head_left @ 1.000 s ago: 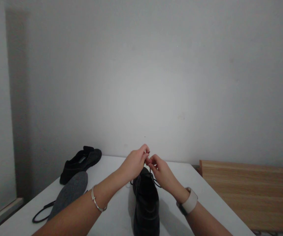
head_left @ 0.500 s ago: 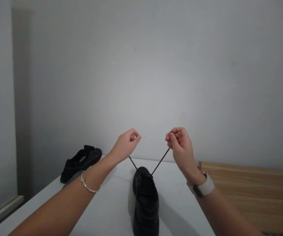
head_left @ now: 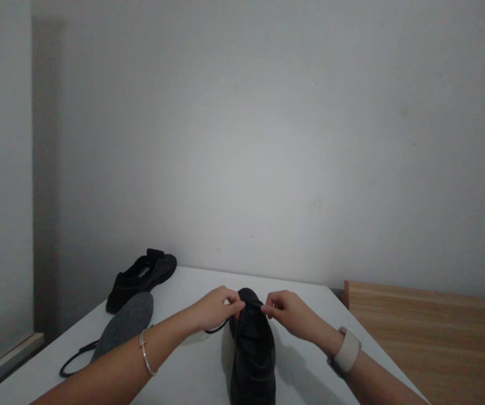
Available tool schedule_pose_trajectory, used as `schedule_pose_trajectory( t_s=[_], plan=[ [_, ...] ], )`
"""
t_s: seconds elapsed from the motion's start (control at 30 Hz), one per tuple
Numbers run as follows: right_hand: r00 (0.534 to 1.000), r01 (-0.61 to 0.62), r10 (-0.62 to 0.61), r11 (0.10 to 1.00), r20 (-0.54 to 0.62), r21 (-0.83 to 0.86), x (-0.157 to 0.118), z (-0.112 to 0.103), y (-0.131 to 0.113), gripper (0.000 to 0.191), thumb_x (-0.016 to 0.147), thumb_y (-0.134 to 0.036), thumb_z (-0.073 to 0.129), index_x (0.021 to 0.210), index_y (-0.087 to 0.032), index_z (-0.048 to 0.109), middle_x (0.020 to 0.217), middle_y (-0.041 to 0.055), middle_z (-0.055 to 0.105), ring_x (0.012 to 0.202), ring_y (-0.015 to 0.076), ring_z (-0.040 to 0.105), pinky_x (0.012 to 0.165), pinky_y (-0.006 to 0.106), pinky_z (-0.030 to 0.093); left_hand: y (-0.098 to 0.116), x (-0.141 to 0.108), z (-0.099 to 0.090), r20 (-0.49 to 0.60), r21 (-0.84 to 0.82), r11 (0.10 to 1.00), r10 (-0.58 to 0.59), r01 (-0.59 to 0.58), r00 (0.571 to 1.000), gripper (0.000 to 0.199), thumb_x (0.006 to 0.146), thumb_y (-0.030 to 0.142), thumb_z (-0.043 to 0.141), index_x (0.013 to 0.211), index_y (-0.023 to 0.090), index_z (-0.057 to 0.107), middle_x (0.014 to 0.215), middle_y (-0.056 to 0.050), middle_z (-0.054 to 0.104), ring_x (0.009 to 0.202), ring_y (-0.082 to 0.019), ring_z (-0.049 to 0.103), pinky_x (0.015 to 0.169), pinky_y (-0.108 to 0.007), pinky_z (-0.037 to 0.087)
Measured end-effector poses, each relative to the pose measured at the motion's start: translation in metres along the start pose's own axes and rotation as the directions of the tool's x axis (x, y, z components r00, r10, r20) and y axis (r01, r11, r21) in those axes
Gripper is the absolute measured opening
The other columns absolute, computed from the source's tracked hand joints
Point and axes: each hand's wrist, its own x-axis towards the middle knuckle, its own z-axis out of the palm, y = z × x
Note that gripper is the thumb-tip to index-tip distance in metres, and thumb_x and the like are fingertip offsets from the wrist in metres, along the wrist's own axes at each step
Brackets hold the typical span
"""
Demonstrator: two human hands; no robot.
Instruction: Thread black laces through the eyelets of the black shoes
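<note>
A black shoe stands at the middle front, its toe pointing away from me. At the left edge of its lace opening, my left hand is closed in a pinch. My right hand pinches at the opposite edge of the same opening. The fingertips cover what exactly is gripped there, shoe edge or lace. Below my left hand a slack black shoelace curves out beside the shoe.
The white table meets a grey wall behind. At its far left lies another black shoe. Nearer are a grey insole and a loose black lace. A wooden panel stands to the right.
Both hands have come down from above the shoe to its lace opening. The lace, taut before, now hangs slack on the left. The view has shifted slightly, showing more of the insole.
</note>
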Motion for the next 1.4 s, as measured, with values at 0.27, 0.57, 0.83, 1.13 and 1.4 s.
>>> schedule_pose_trajectory(
  t_s=[0.27, 0.57, 0.83, 1.13, 1.4],
  plan=[
    [0.96, -0.187, 0.065, 0.874, 0.273, 0.448, -0.01, -0.005, -0.01, 0.029, 0.075, -0.035, 0.053, 0.055, -0.015, 0.06, 0.05, -0.0031, 0.047, 0.045, 0.0077, 0.029, 0.045, 0.022, 0.021, 0.012, -0.007, -0.004, 0.232, -0.499, 0.793, -0.264, 0.348, 0.936, 0.033, 0.064, 0.047, 0.065, 0.063, 0.014, 0.058, 0.067, -0.001, 0.055, 0.053, -0.008, 0.037, 0.043, -0.023, 0.005],
    [0.936, -0.249, 0.036, 0.773, 0.351, 0.583, -0.017, -0.008, -0.001, 0.027, 0.067, -0.028, 0.055, 0.045, -0.014, 0.051, 0.056, -0.0008, 0.053, 0.043, 0.0044, 0.024, 0.04, 0.021, 0.012, 0.011, -0.005, -0.012, 0.344, -0.515, 0.806, -0.119, 0.293, 0.931, 0.019, 0.061, 0.03, 0.065, 0.056, 0.012, 0.061, 0.06, -0.002, 0.057, 0.047, -0.006, 0.029, 0.044, -0.026, 0.004],
    [0.968, 0.005, -0.073, 0.963, 0.24, 0.271, -0.02, -0.021, -0.013, 0.029, 0.081, -0.039, 0.056, 0.069, -0.016, 0.069, 0.071, 0.0039, 0.066, 0.059, 0.0124, 0.054, 0.056, 0.024, 0.039, 0.021, -0.009, -0.021, 0.154, -0.041, 0.996, -0.07, 0.078, 0.986, 0.03, 0.079, 0.042, 0.057, 0.07, 0.016, 0.068, 0.064, 0.0, 0.061, 0.052, -0.011, 0.043, 0.05, -0.023, 0.028],
    [0.905, 0.349, -0.091, 0.714, -0.415, 0.606, -0.028, -0.063, -0.087, 0.029, 0.089, -0.044, 0.052, 0.083, -0.017, 0.061, 0.065, -0.0021, 0.051, 0.049, 0.0077, 0.037, 0.045, 0.02, 0.028, 0.105, -0.013, -0.039, -0.25, 0.148, 0.947, 0.315, -0.285, 0.915, 0.024, 0.081, 0.044, 0.064, 0.092, 0.024, 0.069, 0.091, -0.001, 0.055, 0.085, -0.017, 0.053, 0.078, -0.028, 0.043],
    [0.871, 0.491, -0.135, 0.203, -0.472, 0.847, -0.042, -0.072, -0.116, 0.021, 0.088, -0.036, 0.056, 0.081, -0.018, 0.064, 0.062, -0.0036, 0.038, 0.053, 0.0086, 0.033, 0.046, 0.02, 0.027, 0.125, -0.016, -0.024, -0.122, -0.13, 0.855, 0.489, -0.503, 0.864, 0.014, 0.086, 0.031, 0.061, 0.086, 0.019, 0.068, 0.106, -0.004, 0.052, 0.096, -0.017, 0.053, 0.085, -0.027, 0.044]
  ],
)
